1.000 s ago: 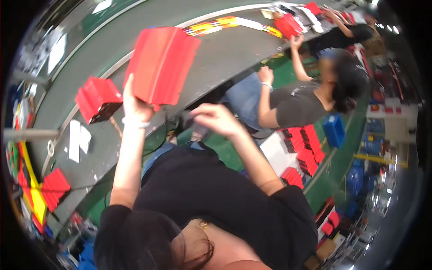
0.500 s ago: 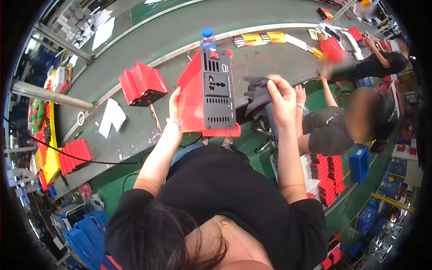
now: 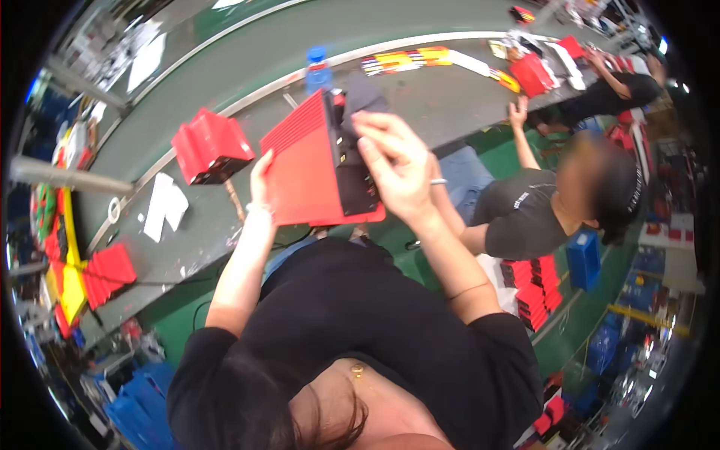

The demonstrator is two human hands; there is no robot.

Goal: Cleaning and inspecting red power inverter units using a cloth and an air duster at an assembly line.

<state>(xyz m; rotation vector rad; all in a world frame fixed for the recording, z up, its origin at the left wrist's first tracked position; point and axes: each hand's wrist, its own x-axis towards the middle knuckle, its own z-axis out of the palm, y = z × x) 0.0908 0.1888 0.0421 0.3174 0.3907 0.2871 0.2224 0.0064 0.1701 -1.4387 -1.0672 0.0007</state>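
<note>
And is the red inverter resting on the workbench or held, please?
Held up: the left hand grips the red inverter, its base beyond the workbench.

Box in left hand, cloth in right hand at box's right end, bottle behind on bench, second box leftward, co-worker to the right.

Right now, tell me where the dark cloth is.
In the head view, the dark cloth is in the upper middle, in the right hand, by the black panel of the red case.
</note>
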